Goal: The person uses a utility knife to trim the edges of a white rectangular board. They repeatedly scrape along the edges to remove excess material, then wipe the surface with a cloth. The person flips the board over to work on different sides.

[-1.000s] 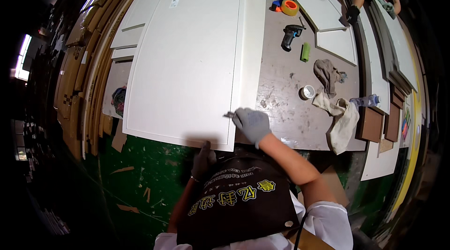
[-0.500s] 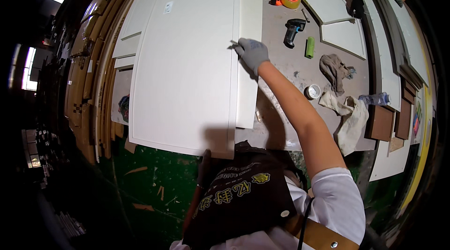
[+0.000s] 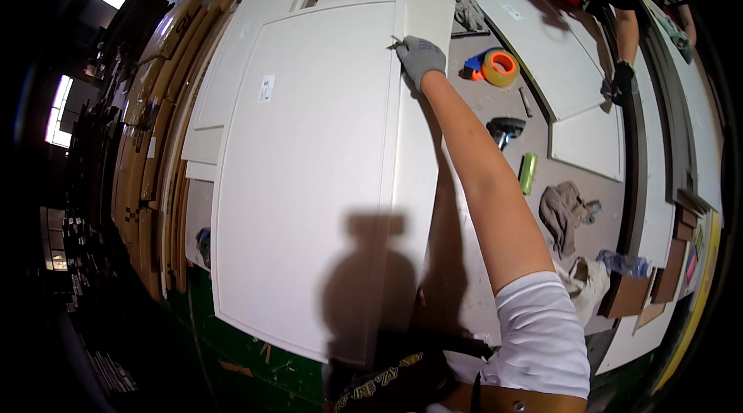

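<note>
Fingers (image 3: 408, 49) of the right hand (image 3: 422, 59), in a grey glove, pinch a thin tool (image 3: 394, 44) too small to identify. It sits at the right border of the white framed panel (image 3: 309, 142), near the panel's far right corner; I cannot tell whether its tip touches. The left hand cannot be made out along the dark lower edge of the view, so I cannot tell how its fingers stand.

The panel lies flat over the left part of the worktable (image 3: 495, 103), and a pale board (image 3: 416, 157) shows past its right edge. 1 label (image 3: 266, 89) is on it toward the far left corner, and a dark shadow covers its near right corner.

Right of the forearm lie an orange-cored tape roll (image 3: 500, 68), a black handheld device (image 3: 507, 128) and a green cylinder (image 3: 529, 173). Toward the worktable's near right corner are a grey rag (image 3: 563, 215), a white cloth (image 3: 592, 285) and a clear bottle (image 3: 624, 264).
</note>
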Demonstrator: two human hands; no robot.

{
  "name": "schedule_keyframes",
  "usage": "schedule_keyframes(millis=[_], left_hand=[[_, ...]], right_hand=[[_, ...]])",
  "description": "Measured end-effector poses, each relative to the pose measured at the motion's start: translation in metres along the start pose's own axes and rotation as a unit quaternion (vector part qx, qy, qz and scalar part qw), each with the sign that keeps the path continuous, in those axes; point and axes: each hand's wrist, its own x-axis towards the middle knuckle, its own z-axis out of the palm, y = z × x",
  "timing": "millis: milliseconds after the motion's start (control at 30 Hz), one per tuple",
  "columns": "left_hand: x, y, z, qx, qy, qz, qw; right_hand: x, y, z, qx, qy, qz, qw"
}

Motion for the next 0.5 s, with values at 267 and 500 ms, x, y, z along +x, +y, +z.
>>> schedule_keyframes(millis=[267, 500], left_hand=[[0.023, 0.015, 0.004, 0.033, 0.063, 0.003, 0.997], [-0.022, -0.041, -0.044, -0.017, 0.116, 0.055, 0.992]], right_hand=[[0.188, 0.073, 0.031, -0.054, 0.028, 0.048, 0.997], [0.144, 0.031, 0.034, -0.042, 0.036, 0.039, 0.998]])
